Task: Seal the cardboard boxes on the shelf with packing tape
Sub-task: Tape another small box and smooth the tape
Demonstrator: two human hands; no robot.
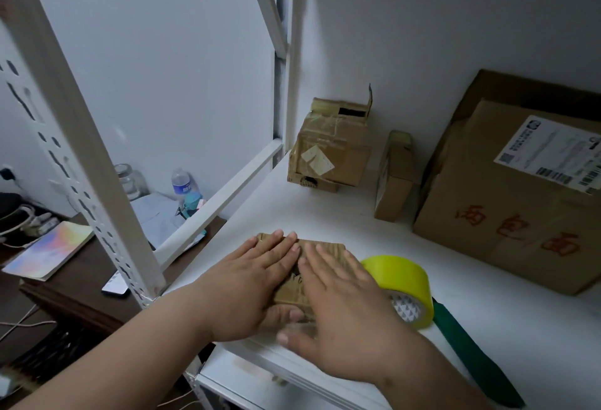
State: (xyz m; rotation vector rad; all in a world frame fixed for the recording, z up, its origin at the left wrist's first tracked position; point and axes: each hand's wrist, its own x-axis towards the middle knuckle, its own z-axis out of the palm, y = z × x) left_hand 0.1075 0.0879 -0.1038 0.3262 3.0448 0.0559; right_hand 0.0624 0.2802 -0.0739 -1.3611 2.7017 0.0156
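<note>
Low in the middle of the frame, both your hands lie flat on a small box at the front edge of the shelf: your left hand spreads its straight fingers over the box's left half, your right hand covers the right half, fingers straight too, with both thumbs down at the near side. Neither hand holds anything. This looks like the pressing-down step, closing the flaps or smoothing tape; your hands hide the seam, so you cannot tell which. Just right of your right hand, the yellow tape roll stands touching or nearly touching the box, with a green-handled tool lying behind it toward the lower right. Your next move likely calls for one hand to keep the flaps down while the other reaches for the roll. Further back, near the centre, a taped box sits with a flap up, a flat box stands on edge beside it, and a large box fills the right.
</note>
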